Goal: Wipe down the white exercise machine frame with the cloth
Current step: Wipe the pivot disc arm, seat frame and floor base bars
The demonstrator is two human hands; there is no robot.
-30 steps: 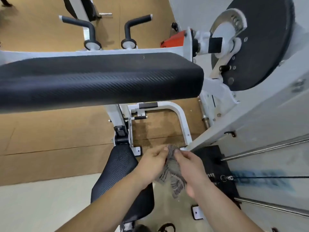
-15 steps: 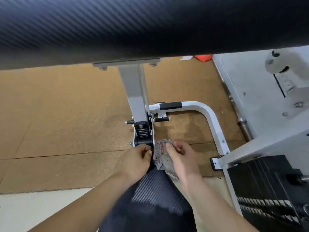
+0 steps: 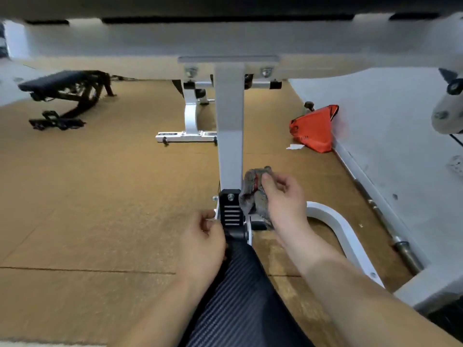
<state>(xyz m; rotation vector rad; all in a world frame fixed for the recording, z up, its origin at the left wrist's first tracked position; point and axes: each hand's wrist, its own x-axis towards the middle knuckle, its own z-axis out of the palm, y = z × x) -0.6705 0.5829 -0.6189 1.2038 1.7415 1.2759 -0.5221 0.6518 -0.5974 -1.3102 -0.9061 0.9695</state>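
A white upright post (image 3: 230,136) of the exercise machine frame rises from a black adjuster block (image 3: 231,212) to the underside of the pad support (image 3: 225,43). My right hand (image 3: 284,199) grips a grey patterned cloth (image 3: 254,191) and holds it against the post's right side, just above the block. My left hand (image 3: 203,244) sits at the left of the block with its fingers curled by a small knob; whether it grips the knob is unclear. A black textured seat pad (image 3: 240,296) lies below, between my forearms.
A curved white frame tube (image 3: 335,226) bends off to the right. An orange bag (image 3: 313,127) leans on the white wall panel (image 3: 400,146). A steel bar (image 3: 385,221) lies along that panel. Another white stand (image 3: 188,126) and a black bench (image 3: 65,93) stand farther back on the brown floor.
The view dropped under the pad. My right hand carried the cloth up from the seat's front to the post's right side. My left hand let go of the cloth and stays by the adjuster block.
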